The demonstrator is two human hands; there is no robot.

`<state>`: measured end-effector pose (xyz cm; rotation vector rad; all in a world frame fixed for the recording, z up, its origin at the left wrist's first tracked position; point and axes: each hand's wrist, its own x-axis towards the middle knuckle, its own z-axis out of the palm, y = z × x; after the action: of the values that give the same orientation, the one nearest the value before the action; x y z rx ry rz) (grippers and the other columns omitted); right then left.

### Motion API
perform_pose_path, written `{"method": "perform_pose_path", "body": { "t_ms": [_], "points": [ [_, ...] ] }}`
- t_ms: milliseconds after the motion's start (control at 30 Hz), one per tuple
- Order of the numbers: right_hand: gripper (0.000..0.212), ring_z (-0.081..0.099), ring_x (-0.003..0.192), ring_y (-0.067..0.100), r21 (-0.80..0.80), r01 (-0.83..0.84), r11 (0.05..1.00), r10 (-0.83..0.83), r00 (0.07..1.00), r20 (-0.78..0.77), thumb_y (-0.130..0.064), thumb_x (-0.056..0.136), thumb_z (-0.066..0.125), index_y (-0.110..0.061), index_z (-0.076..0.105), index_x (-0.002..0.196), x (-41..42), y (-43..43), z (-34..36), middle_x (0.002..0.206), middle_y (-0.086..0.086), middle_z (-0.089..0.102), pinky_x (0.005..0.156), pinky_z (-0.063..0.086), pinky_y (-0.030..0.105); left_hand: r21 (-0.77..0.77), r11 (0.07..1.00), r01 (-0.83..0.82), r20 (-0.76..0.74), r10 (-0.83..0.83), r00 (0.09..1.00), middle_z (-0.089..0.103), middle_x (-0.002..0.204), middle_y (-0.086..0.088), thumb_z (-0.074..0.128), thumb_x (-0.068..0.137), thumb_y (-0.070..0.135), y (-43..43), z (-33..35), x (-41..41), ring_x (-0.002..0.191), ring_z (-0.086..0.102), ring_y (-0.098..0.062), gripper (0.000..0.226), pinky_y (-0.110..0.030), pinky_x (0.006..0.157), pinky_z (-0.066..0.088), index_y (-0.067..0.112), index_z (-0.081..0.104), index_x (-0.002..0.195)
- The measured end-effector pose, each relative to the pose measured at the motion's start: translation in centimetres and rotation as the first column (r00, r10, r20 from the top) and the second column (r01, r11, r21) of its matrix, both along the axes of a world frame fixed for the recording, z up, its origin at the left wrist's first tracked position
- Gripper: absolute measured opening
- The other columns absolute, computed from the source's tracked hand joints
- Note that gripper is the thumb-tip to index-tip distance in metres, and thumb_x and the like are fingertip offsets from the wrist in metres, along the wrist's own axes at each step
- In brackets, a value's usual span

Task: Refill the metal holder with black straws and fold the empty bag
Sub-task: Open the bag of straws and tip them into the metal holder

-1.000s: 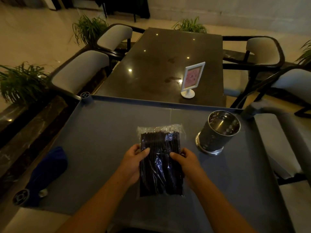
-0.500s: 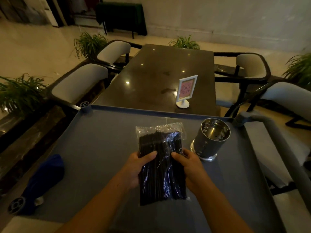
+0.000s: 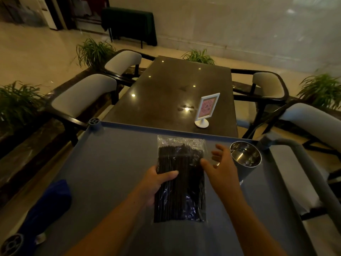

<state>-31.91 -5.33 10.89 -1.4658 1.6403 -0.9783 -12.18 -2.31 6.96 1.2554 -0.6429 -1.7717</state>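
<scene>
A clear plastic bag of black straws (image 3: 181,180) is held up over the grey cart top (image 3: 110,163). My left hand (image 3: 156,182) grips the bag's left edge, thumb across the front. My right hand (image 3: 220,169) is off the bag, fingers spread, just to its right and partly in front of the metal holder (image 3: 246,159). The shiny round holder stands empty near the cart's far right corner. The bag's crinkled top end points away from me.
A blue cloth (image 3: 48,206) lies at the cart's left edge. Beyond the cart is a dark table (image 3: 166,95) with a white-framed pink sign (image 3: 207,109). Padded chairs (image 3: 81,97) flank the table, and a grey cart handle (image 3: 304,163) runs along the right.
My right hand has let go of the bag and opened, shifting right toward the holder. My left hand alone keeps the bag, now lifted higher. The view has tilted up.
</scene>
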Motion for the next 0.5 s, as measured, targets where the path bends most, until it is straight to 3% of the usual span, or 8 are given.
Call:
{"method": "perform_pose_path", "body": {
  "t_ms": [100, 167, 233, 333, 433, 500],
  "points": [
    [0.054, 0.043, 0.113, 0.007, -0.233, -0.126, 0.964, 0.057, 0.957, -0.283, -0.024, 0.082, 0.072, -0.019, 0.044, 0.129, 1.9, -0.2, 1.5, 0.125, -0.006, 0.045, 0.094, 0.042, 0.027, 0.0, 1.0, 0.001, -0.024, -0.001, 1.0, 0.068, 0.116, -0.025, 0.074, 0.078, 0.006, -0.2, 0.2, -0.1, 0.103, 0.069, -0.041, 0.047, -0.057, 0.089, 0.055, 0.007, 0.057, 0.122],
    [0.042, 0.045, 0.108, 0.009, -0.3, -0.248, 0.921, 0.107, 0.903, -0.416, -0.026, 0.081, 0.071, -0.02, 0.048, 0.115, 3.6, -0.2, 2.1, 0.122, -0.003, 0.045, 0.091, 0.046, 0.027, -0.019, 1.0, -0.012, -0.025, 0.012, 1.0, 0.07, 0.113, -0.024, 0.075, 0.079, 0.006, -0.2, 0.4, -0.3, 0.101, 0.07, -0.04, 0.046, -0.057, 0.089, 0.055, 0.006, 0.058, 0.122],
    [0.039, 0.045, 0.111, 0.014, -0.283, -0.342, 0.896, 0.166, 0.849, -0.501, -0.031, 0.08, 0.071, -0.021, 0.047, 0.108, 5.2, -0.1, 2.3, 0.126, 0.0, 0.043, 0.092, 0.047, 0.029, -0.055, 0.998, -0.024, 0.012, 0.025, 1.0, 0.073, 0.108, -0.022, 0.074, 0.081, 0.006, -0.1, 0.9, -0.6, 0.097, 0.072, -0.038, 0.04, -0.052, 0.084, 0.059, 0.005, 0.062, 0.119],
    [0.041, 0.037, 0.127, 0.019, -0.206, -0.413, 0.887, 0.233, 0.786, -0.573, -0.041, 0.079, 0.069, -0.021, 0.046, 0.107, 7.5, 0.1, 2.1, 0.138, 0.003, 0.038, 0.104, 0.041, 0.034, -0.092, 0.995, -0.024, 0.056, 0.029, 0.998, 0.073, 0.106, -0.021, 0.071, 0.082, 0.005, 0.2, 1.3, -0.5, 0.095, 0.072, -0.037, 0.029, -0.056, 0.086, 0.057, 0.01, 0.067, 0.111],
    [0.046, 0.018, 0.145, 0.027, -0.156, -0.435, 0.887, 0.257, 0.746, -0.615, -0.047, 0.08, 0.067, -0.018, 0.046, 0.109, 9.0, 0.2, 1.9, 0.152, 0.008, 0.03, 0.116, 0.029, 0.047, -0.144, 0.989, -0.032, 0.141, 0.053, 0.989, 0.072, 0.101, -0.02, 0.06, 0.09, 0.006, 0.6, 2.0, -0.7, 0.09, 0.073, -0.029, 0.018, -0.05, 0.084, 0.058, 0.012, 0.067, 0.105],
    [0.053, 0.002, 0.149, 0.029, -0.074, -0.438, 0.896, 0.288, 0.699, -0.654, -0.052, 0.081, 0.064, -0.017, 0.045, 0.116, 9.8, 0.1, 1.8, 0.158, 0.01, 0.02, 0.12, 0.015, 0.053, -0.152, 0.986, -0.071, 0.146, 0.093, 0.985, 0.072, 0.095, -0.018, 0.05, 0.097, 0.016, 0.9, 2.4, -1.1, 0.086, 0.072, -0.026, 0.017, -0.045, 0.077, 0.059, 0.012, 0.067, 0.1]
  ]
}}
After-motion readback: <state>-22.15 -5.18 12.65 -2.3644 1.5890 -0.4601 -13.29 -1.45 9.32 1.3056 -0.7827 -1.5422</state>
